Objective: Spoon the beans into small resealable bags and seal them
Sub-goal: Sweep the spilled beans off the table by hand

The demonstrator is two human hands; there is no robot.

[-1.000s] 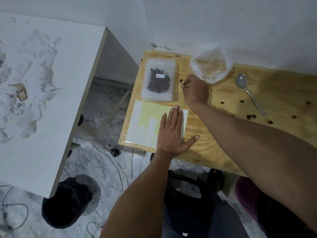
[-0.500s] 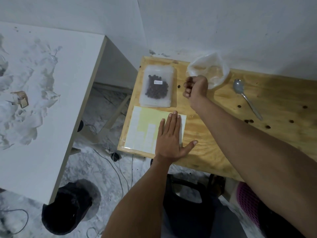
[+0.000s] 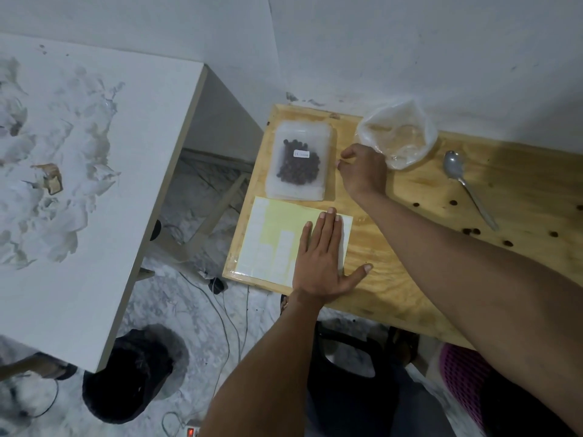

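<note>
A frosted resealable bag (image 3: 298,165) with dark beans inside and a small white label lies flat at the wooden table's (image 3: 520,171) far left. My right hand (image 3: 362,171) hovers just right of it, fingers curled and pinching a bean at the tabletop; the bean itself is hidden. My left hand (image 3: 321,260) presses flat on a yellow-and-white label sheet (image 3: 271,234) near the front edge. A crumpled clear plastic bag (image 3: 400,140) stands open behind my right hand. The metal spoon (image 3: 467,184) lies on the table to the right. Several loose beans (image 3: 471,230) are scattered near it.
A white table (image 3: 94,184) with crumpled paper stands to the left across a gap. Below are a black bin (image 3: 132,373), cables on the floor and a purple basket (image 3: 460,380). The wall runs close behind the wooden table.
My right hand rose in a fist from the table, then came back down beside the bean bag. A loose bean that lay there no longer shows. My left hand stayed flat on the sheet.
</note>
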